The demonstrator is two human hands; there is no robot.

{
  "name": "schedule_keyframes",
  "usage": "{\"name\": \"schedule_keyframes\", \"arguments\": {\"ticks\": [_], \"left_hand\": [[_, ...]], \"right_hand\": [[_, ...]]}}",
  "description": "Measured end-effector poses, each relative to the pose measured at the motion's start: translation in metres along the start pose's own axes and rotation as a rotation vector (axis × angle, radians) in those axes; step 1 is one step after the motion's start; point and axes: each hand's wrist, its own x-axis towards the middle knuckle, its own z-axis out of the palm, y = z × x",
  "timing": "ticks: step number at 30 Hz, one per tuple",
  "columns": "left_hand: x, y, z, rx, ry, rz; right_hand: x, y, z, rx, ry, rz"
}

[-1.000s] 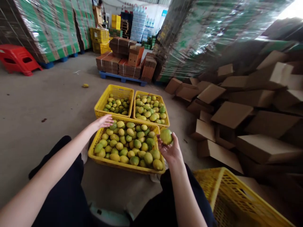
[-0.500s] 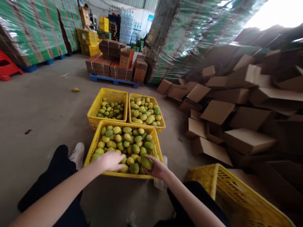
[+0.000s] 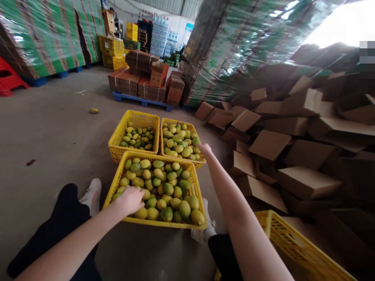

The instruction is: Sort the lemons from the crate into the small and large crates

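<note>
The near yellow crate point(image 3: 193, 226) is full of yellow-green lemons point(image 3: 168, 188). My left hand point(image 3: 133, 199) reaches over its left front part, fingers curled down around a lemon mostly covered by the hand. My right hand point(image 3: 205, 149) is at the right side of the back right crate point(image 3: 191, 160), which also holds lemons. Its fingers stretch inward beside a green lemon point(image 3: 195, 141) and appear to grip nothing; they are partly hidden. At the back left, another yellow crate point(image 3: 115, 150) contains smaller-looking green and yellow lemons.
Another yellow crate point(image 3: 295, 238) stands close on my right. Cardboard boxes point(image 3: 269, 144) lie heaped beyond it. A blue pallet point(image 3: 143, 102) bears flattened cartons behind the crates. One stray yellow fruit point(image 3: 94, 111) lies on the floor. Wrapped stacks point(image 3: 47, 35) stand at the back.
My right hand has moved from the near crate, where it held a green lemon, forward to the back right crate. My left hand has shifted slightly left and its fingers have curled.
</note>
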Motion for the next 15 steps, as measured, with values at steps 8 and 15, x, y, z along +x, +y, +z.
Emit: {"name": "schedule_keyframes", "arguments": {"ticks": [8,15], "left_hand": [[-0.013,0.002,-0.01,-0.005,-0.026,0.003],[-0.021,-0.003,-0.029,0.009,-0.059,-0.06]], "right_hand": [[-0.112,0.087,0.039,-0.558,-0.291,0.003],[-0.146,0.119,0.038,-0.78,-0.492,-0.107]]}}
